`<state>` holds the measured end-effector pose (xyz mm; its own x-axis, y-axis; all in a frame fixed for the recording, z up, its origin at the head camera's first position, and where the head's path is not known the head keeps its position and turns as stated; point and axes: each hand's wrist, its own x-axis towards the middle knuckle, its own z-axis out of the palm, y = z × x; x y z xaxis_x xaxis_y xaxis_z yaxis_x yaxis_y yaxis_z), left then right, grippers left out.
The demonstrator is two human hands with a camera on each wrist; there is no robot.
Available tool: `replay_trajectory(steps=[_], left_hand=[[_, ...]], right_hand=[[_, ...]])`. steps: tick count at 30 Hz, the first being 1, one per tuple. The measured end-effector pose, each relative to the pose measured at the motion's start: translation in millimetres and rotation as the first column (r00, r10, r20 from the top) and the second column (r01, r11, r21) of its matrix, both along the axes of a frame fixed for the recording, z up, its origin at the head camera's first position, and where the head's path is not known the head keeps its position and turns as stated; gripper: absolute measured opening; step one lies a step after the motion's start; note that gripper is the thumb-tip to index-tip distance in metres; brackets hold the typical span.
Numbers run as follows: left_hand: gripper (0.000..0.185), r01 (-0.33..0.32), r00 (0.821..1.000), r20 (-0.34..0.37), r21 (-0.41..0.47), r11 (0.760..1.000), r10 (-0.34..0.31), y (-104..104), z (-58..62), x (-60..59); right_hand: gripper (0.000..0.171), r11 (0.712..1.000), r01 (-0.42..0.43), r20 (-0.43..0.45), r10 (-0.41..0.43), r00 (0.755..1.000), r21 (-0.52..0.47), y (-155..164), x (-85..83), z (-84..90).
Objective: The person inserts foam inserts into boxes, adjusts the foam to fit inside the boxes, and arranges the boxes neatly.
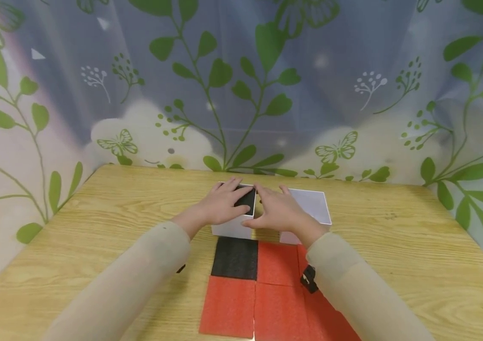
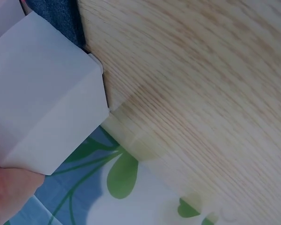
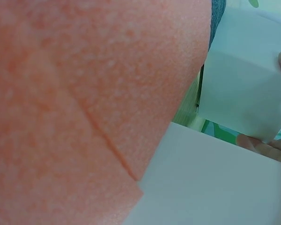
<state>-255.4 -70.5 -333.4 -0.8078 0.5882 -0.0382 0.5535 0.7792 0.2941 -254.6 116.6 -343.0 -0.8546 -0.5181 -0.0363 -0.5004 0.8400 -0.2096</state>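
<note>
A white open-topped box (image 1: 232,228) with black inside stands toward the back of the table. My left hand (image 1: 222,203) rests over it, fingers spread toward the far rim and thumb lying across its right part. My right hand (image 1: 279,210) is between this box and a second white box (image 1: 311,206), its fingers extended. Its thumb and index point at the right side of the left box, and its back covers part of the right box. In the right wrist view, the palm fills much of the picture, with the right box (image 3: 215,187) close beside it.
In front of the left box lies a black square (image 1: 235,258). Red squares (image 1: 228,305) adjoin it, several partly covered by the right sleeve. The wooden table (image 1: 139,199) meets a leaf-patterned curtain (image 1: 241,94) at the back.
</note>
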Motion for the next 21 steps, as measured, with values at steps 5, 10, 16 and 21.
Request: replay_trajectory(steps=[5, 10, 16, 21], left_hand=[[0.053, -0.011, 1.0, -0.012, 0.022, 1.0, 0.011, -2, -1.4, 0.8], [0.05, -0.036, 0.999, -0.033, 0.044, 0.998, 0.038, -4, 2.7, 2.9], [0.047, -0.084, 0.987, -0.152, -0.154, 0.984, 0.061, -6, 17.2, 11.6], [0.047, -0.088, 0.988, -0.142, -0.191, 0.978, 0.061, -10, 24.5, 12.4]], right_hand=[[0.103, 1.0, 0.002, -0.002, -0.002, 1.0, 0.001, -2, 0.4, 0.4], [0.103, 1.0, 0.001, -0.003, -0.001, 1.0, 0.002, -1, -0.8, -0.7], [0.104, 1.0, 0.005, -0.01, -0.005, 1.0, -0.007, -2, -0.4, 0.3], [0.104, 1.0, 0.004, -0.013, -0.005, 1.0, -0.008, 0, -0.4, -0.3]])
